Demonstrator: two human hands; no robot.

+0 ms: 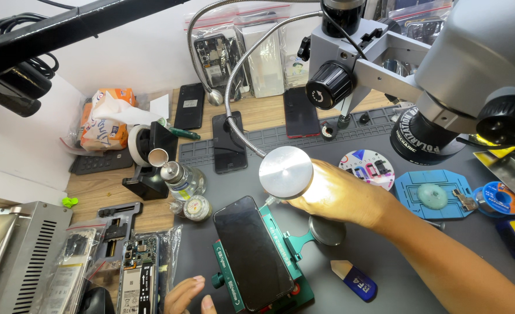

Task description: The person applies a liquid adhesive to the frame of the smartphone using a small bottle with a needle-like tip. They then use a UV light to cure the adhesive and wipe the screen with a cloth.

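Observation:
A black smartphone [251, 251] lies face up, clamped in a green holder [295, 259] on the dark grey mat. My right hand [339, 195] reaches in from the right and grips the round metal lamp head [285, 172] on a flexible gooseneck, just above the phone's top edge; the light falls brightly on my hand. My left hand [189, 296] shows only its fingertips at the bottom edge. It rests on the mat beside the holder's left side, fingers apart, holding nothing.
A grey microscope [443, 70] hangs over the right side. Several phones [229, 142] lie at the back. Bottles [181, 177], a tape holder [150, 157], an opened phone [138, 276], a blue pry tool [359, 281] and a blue fixture plate [432, 195] surround the holder.

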